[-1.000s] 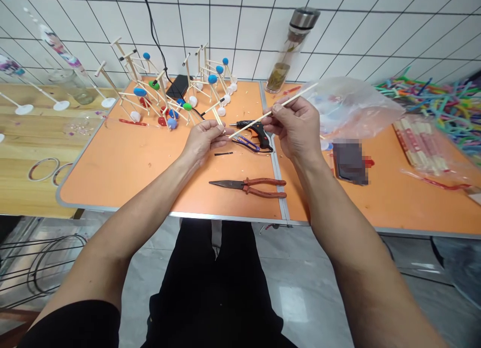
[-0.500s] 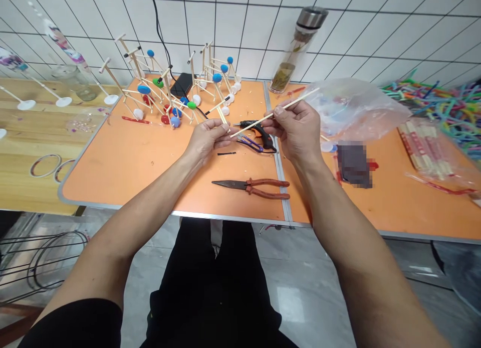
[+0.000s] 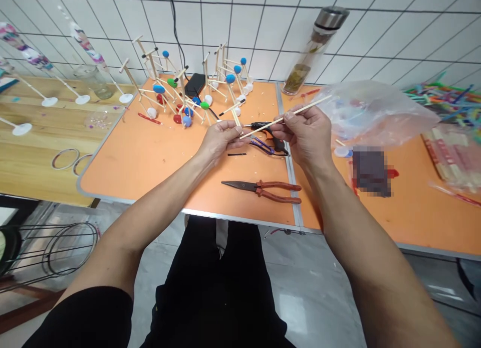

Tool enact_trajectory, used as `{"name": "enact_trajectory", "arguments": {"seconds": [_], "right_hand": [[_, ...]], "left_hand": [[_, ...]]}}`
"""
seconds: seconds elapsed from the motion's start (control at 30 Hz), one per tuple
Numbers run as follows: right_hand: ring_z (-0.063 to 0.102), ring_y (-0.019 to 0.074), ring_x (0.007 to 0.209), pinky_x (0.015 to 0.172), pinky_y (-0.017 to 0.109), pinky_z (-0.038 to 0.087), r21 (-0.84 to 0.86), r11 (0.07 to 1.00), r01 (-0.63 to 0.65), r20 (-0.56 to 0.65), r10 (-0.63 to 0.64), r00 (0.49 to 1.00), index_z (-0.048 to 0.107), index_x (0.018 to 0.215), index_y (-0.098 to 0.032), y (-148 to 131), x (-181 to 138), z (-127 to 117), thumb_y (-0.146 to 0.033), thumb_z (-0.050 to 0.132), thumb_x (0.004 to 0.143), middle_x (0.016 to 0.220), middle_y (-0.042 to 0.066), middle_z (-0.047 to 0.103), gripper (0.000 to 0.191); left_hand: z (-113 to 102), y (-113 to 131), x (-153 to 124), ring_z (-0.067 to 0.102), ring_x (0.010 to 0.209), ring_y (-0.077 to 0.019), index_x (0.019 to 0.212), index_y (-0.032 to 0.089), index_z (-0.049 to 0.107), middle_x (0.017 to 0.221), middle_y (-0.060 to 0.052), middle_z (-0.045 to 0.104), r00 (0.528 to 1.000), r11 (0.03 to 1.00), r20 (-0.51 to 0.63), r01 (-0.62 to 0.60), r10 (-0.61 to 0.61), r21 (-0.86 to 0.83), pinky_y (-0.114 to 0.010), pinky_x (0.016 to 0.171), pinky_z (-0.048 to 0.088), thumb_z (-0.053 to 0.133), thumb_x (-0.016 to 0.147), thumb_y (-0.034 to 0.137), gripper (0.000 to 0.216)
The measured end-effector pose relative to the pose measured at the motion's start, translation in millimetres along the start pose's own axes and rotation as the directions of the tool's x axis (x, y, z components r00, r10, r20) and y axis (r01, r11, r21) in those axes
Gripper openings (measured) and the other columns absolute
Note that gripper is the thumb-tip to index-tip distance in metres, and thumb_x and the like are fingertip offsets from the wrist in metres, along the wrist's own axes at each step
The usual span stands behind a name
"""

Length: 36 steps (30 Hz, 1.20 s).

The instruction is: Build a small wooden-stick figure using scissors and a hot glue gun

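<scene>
My left hand (image 3: 218, 140) pinches a small frame of pale wooden sticks (image 3: 236, 117), whose crosspiece has black ends. Between thumb and fingers, my right hand (image 3: 310, 135) grips a long thin wooden stick (image 3: 265, 128). It slants down leftward, its lower end close to my left fingertips; whether it touches the frame I cannot tell. Just behind my hands lie a black glue gun (image 3: 278, 141) and purple-handled thread snips (image 3: 262, 146). Needle-nose pliers (image 3: 259, 186) with orange-red handles rest nearer me, beside a short black strip (image 3: 237, 154).
Several stick figures with coloured balls (image 3: 158, 89) stand at the back left, near a black phone (image 3: 195, 84). A glass bottle (image 3: 300, 72), a plastic bag (image 3: 376, 110) and bundled sticks (image 3: 447, 152) are to the right. The orange table (image 3: 150, 172) has a metal seam.
The view has swung slightly left, so everything appears further right. Both hands keep almost the same pose, still holding the stick and the frame.
</scene>
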State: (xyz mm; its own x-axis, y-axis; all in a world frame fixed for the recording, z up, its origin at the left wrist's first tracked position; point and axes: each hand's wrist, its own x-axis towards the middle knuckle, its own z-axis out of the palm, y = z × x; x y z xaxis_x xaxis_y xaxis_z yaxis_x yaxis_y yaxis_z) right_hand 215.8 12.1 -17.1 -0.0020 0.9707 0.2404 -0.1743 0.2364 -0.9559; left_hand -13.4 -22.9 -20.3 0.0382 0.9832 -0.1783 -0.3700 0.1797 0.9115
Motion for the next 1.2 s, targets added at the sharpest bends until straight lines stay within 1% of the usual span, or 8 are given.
{"name": "enact_trajectory", "arguments": {"seconds": [0.1,0.2,0.33,0.47,0.6,0.7,0.93,1.2], "right_hand": [[0.088,0.0212,0.083,0.061,0.026,0.073,0.023,1.000,-0.008,0.002,0.008,1.000,0.064,0.100,-0.029,2.6,-1.2,0.7,-0.038,0.104,0.078,0.088,-0.003,0.083,0.046],[0.088,0.0218,0.082,0.061,0.028,0.075,0.039,0.999,-0.008,-0.021,0.009,1.000,0.064,0.097,-0.030,5.1,-2.2,2.5,-0.032,0.106,0.074,0.084,-0.005,0.081,0.048],[0.086,0.0206,0.076,0.063,0.028,0.075,0.032,0.999,0.001,-0.045,0.001,0.999,0.067,0.096,-0.030,6.7,-3.4,3.9,-0.028,0.102,0.078,0.080,-0.004,0.080,0.040],[0.086,0.0252,0.075,0.061,0.034,0.076,0.021,1.000,0.005,-0.032,-0.005,0.999,0.070,0.096,-0.031,6.4,-5.2,5.2,-0.033,0.101,0.081,0.083,0.000,0.083,0.035],[0.084,0.0219,0.071,0.057,0.028,0.072,0.045,0.999,0.000,-0.040,0.002,0.999,0.073,0.094,-0.028,5.9,-6.4,9.1,-0.034,0.100,0.081,0.082,0.001,0.083,0.031],[0.084,0.0200,0.069,0.055,0.024,0.070,0.078,0.997,-0.012,-0.045,0.016,0.999,0.070,0.095,-0.027,5.6,-6.8,11.5,-0.035,0.100,0.081,0.081,0.000,0.083,0.034],[0.088,0.0207,0.078,0.056,0.023,0.069,0.041,0.995,-0.090,-0.005,0.091,0.996,0.055,0.102,-0.030,3.4,-7.3,14.1,-0.047,0.098,0.088,0.084,-0.004,0.082,0.048],[0.088,0.0179,0.080,0.061,0.019,0.069,0.006,0.999,-0.045,-0.014,0.046,0.999,0.053,0.103,-0.030,2.9,-6.8,16.7,-0.043,0.095,0.089,0.081,-0.007,0.080,0.046]], "left_hand": [[0.5,-1.5,0.1,0.086,0.078,-0.0139,0.098,0.016,0.071,0.095,-0.005,0.087,1.000,1.000,0.018,0.001,0.000,-0.022,-0.020,0.077,0.068,0.080,0.104,0.016,0.011],[2.5,0.0,-1.6,0.085,0.075,-0.0133,0.098,0.015,0.071,0.096,-0.004,0.087,1.000,0.999,-0.007,0.021,-0.021,-0.032,-0.021,0.079,0.069,0.081,0.103,0.014,0.011],[4.4,2.1,-3.9,0.085,0.077,-0.0130,0.099,0.014,0.072,0.097,-0.005,0.087,1.000,0.999,0.004,0.026,-0.026,-0.026,-0.021,0.080,0.068,0.076,0.105,0.010,0.009],[4.0,1.8,-4.0,0.086,0.078,-0.0138,0.100,0.014,0.072,0.094,-0.006,0.087,1.000,1.000,0.021,0.021,-0.021,-0.014,-0.022,0.083,0.069,0.076,0.104,0.009,0.007],[3.1,1.3,-2.9,0.087,0.082,-0.0145,0.101,0.014,0.071,0.098,-0.006,0.088,0.999,0.999,0.006,0.032,-0.032,-0.004,-0.025,0.088,0.070,0.076,0.104,0.010,0.007],[2.8,1.5,-2.5,0.086,0.079,-0.0136,0.100,0.014,0.071,0.097,-0.006,0.087,0.999,0.999,0.011,0.036,-0.036,-0.002,-0.025,0.088,0.070,0.075,0.104,0.010,0.007],[2.3,3.9,-2.8,0.084,0.071,-0.0118,0.095,0.015,0.071,0.089,-0.003,0.085,1.000,0.999,-0.006,0.030,-0.030,0.018,-0.019,0.076,0.068,0.075,0.105,0.012,0.011],[3.7,9.1,-5.6,0.088,0.080,-0.0176,0.093,0.016,0.073,0.089,-0.005,0.086,0.999,0.999,-0.020,0.044,-0.043,0.029,-0.017,0.070,0.066,0.087,0.098,0.017,0.015]]}}
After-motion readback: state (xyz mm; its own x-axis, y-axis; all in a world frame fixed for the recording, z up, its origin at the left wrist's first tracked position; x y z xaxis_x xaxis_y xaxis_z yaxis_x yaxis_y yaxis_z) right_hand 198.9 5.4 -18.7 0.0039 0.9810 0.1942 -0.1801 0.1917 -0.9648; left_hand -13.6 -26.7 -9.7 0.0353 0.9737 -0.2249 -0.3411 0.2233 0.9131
